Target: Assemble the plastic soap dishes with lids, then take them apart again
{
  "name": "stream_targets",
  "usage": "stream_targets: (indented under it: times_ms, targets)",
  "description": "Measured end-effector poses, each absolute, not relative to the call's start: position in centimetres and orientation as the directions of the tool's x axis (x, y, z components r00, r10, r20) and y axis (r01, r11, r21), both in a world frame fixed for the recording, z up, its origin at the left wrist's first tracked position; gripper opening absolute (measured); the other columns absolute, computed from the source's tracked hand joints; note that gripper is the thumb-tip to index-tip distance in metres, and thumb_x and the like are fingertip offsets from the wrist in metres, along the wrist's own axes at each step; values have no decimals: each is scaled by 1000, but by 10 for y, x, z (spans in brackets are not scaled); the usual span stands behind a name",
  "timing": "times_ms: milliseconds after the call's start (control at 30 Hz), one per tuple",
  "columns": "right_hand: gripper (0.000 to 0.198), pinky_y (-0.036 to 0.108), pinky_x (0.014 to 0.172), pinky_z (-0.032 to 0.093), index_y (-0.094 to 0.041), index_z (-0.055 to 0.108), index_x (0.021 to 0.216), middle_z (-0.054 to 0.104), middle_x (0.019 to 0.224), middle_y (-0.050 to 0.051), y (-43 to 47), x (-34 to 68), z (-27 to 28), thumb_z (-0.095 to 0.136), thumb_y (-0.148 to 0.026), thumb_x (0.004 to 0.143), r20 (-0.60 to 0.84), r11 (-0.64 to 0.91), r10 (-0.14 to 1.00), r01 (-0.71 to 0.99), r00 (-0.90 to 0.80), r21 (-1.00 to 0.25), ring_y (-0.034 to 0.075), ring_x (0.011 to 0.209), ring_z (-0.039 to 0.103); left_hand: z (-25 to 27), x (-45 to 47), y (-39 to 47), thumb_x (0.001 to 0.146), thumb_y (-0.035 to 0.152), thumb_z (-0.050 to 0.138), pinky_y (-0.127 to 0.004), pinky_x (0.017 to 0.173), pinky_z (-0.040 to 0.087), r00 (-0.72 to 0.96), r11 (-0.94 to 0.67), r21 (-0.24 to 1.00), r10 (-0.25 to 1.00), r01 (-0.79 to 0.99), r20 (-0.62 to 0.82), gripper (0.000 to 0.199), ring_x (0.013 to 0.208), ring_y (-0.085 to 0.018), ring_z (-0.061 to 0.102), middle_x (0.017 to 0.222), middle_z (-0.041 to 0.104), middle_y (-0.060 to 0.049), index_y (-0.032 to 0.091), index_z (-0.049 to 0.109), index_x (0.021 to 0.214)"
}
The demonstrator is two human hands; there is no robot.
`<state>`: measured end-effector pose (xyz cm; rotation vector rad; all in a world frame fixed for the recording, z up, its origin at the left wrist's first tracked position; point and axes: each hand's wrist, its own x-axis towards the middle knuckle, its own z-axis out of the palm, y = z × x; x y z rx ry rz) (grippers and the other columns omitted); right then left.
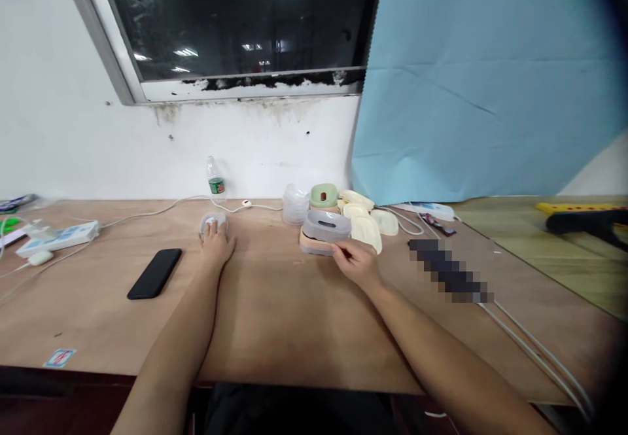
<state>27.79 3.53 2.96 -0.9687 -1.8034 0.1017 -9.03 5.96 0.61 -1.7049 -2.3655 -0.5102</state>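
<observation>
My left hand [216, 245] lies with its fingers stretched over a small, clear, round plastic piece [220, 218] on the table. My right hand [358, 261] has thumb and fingers pinched at the right edge of a stack of oval plastic dishes. On top of that stack is a grey dish [326, 224] with a dark slot, and a peach layer [314, 244] shows below it. The fingers hide exactly which layer is gripped. Just behind stand a green dish [323, 194] and a stack of clear plastic pieces [295, 203]. Cream plastic pieces [366, 229] lie in a heap beside them.
A black phone [155, 273] lies left of my left arm. Against the wall stands a plastic bottle [214, 176]. White power strips [63, 237] and cables run along the back. At right are a pixelated dark object [449, 271] and a blue sheet [466, 95].
</observation>
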Motion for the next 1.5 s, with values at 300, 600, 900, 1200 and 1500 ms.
stream_targets:
  times_ms: [300, 600, 900, 1200, 1500]
  targets:
    - [36, 32, 72, 44, -16, 65, 91, 67, 81, 8, 91, 351, 25, 44, -44, 86, 665, 245, 621, 703, 415, -668, 20, 73, 59, -11, -111, 64, 81, 55, 46, -61, 107, 16, -518, 455, 247, 756, 856, 401, 80, 139, -44, 15, 150, 24, -27, 3, 36, 140]
    - [48, 35, 76, 43, -15, 63, 103, 68, 94, 12, 127, 381, -11, 57, -54, 75, 257, -135, 862, 686, 437, -715, 25, 85, 61, -3, -66, 57, 84, 56, 46, -57, 107, 21, -238, 188, 165, 894, 968, 380, 66, 141, -42, 14, 153, 21, -21, 16, 45, 136]
    - [38, 34, 79, 44, -19, 63, 103, 69, 93, 8, 129, 382, -15, 54, -47, 79, 287, -151, 844, 715, 453, -683, 25, 88, 63, -23, -28, 54, 95, 46, 27, -51, 107, 28, 192, -201, 82, 976, 976, 104, 53, 137, -32, 31, 146, 39, -15, 18, 47, 135]
    - [38, 37, 80, 46, -12, 67, 101, 70, 91, 13, 124, 381, -3, 48, -39, 81, 541, 58, 645, 672, 539, -739, 25, 84, 63, -21, -33, 55, 93, 47, 31, -53, 104, 32, 222, -234, 125, 969, 964, 109, 53, 133, -34, 36, 145, 40, -17, 17, 48, 133]
    - [36, 37, 86, 48, -15, 64, 110, 68, 103, 12, 66, 315, 32, 43, -38, 91, 812, 519, 492, 643, 315, -564, 23, 96, 62, -14, -30, 54, 90, 60, 34, -56, 102, 31, 182, -213, 225, 972, 951, 150, 59, 126, -35, 45, 139, 48, -15, 19, 54, 126]
